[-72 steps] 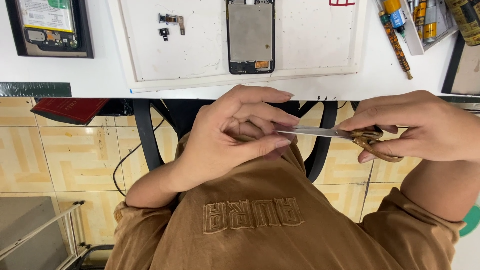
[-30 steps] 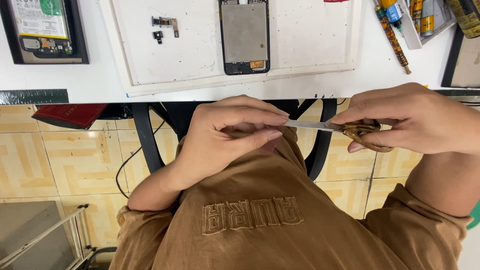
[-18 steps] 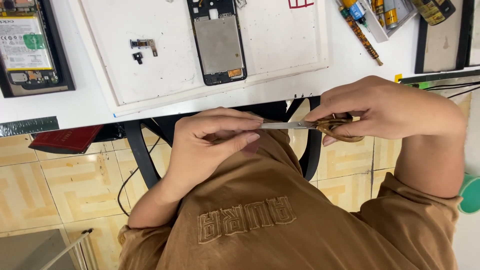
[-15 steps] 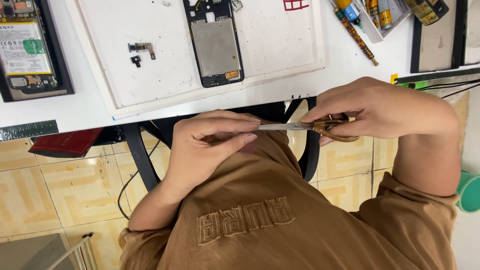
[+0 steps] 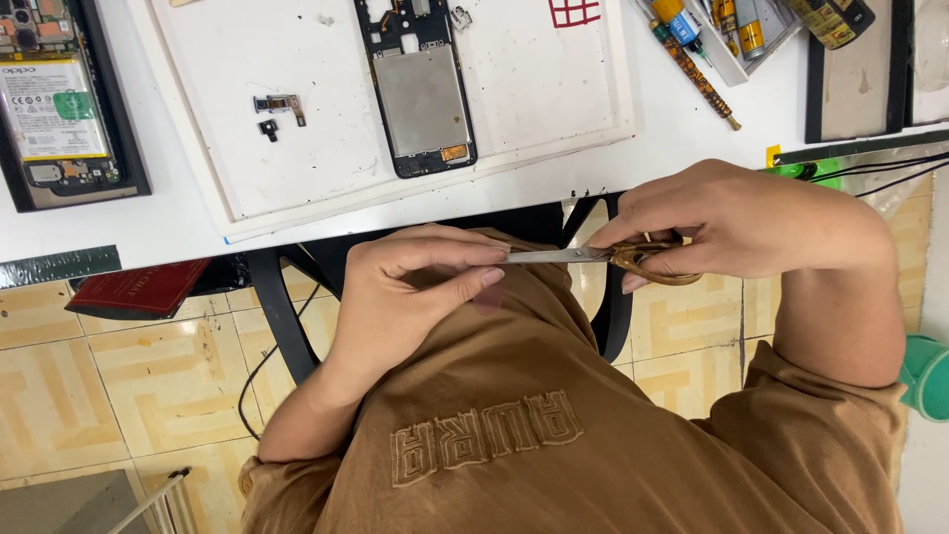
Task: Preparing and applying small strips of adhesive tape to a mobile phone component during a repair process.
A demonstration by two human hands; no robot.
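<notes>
White worktable (image 5: pixel 119 232) runs along the top of the view, sitting on black metal legs (image 5: pixel 282 316). The floor (image 5: pixel 109 386) is pale yellow tile with a zigzag kind of pattern, grey grout lines between. A thin black cable (image 5: pixel 259 371) hangs down under the table. Light is even and bright, no hard shadows. Bit of teal plastic (image 5: pixel 929 376) at the right edge.

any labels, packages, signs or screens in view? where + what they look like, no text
Battery label: opened phone, far left of bench; white rectangle, green round sticker.
Red grid mark: top edge of white mat; small square.
Red flat package: under bench edge, left; pale print.
Glue tubes: tray, upper right; yellow and blue labels.
</notes>
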